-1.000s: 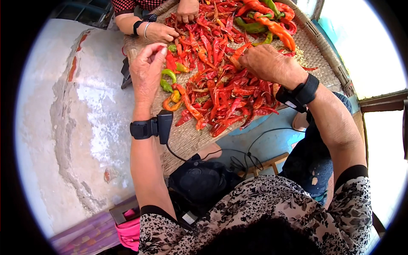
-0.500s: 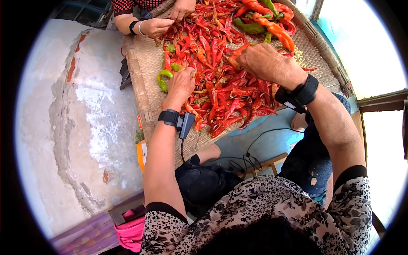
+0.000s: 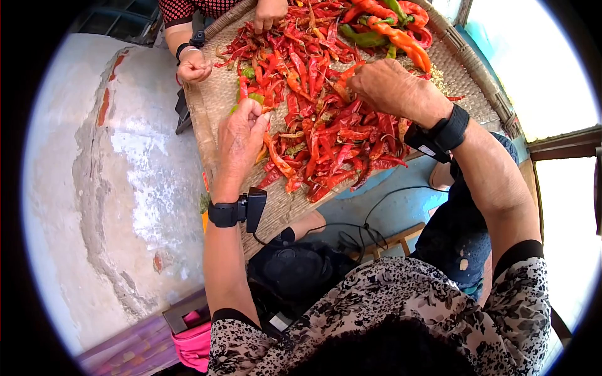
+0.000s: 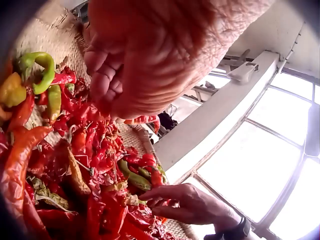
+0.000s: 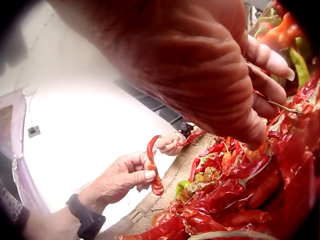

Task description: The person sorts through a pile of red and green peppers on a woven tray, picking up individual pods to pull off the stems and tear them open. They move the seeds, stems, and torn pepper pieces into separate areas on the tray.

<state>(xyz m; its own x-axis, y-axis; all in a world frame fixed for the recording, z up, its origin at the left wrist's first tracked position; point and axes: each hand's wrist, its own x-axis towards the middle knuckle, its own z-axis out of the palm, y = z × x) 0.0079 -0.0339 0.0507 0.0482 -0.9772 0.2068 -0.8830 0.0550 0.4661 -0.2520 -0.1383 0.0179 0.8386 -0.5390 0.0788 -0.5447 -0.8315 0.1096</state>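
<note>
My left hand (image 3: 241, 138) is raised over the left edge of the pile, pinching a wrinkled red chili pepper (image 5: 152, 167) between thumb and fingers. The right wrist view shows this pepper upright and slightly bent. My right hand (image 3: 395, 91) stays low over the right part of the pile. In the right wrist view, its loosely bent fingers (image 5: 265, 82) are apart from the thumb, right at the dried red chilies (image 5: 225, 195). The pile (image 3: 351, 138) of shrivelled chilies spreads over a woven tray (image 3: 213, 119).
Larger fresh orange and green peppers (image 3: 401, 37) lie at the tray's far right. Several green ones (image 4: 42, 70) lie near its left side. Across the tray, another person's hand (image 3: 194, 66) holds a small red chili (image 5: 191, 138). A wall (image 3: 144, 175) stands on the left.
My left hand went from the tray's left edge down to the pile, then lifted back left with a chili. My right hand barely shifted. The other person's hand moved out to the left.
</note>
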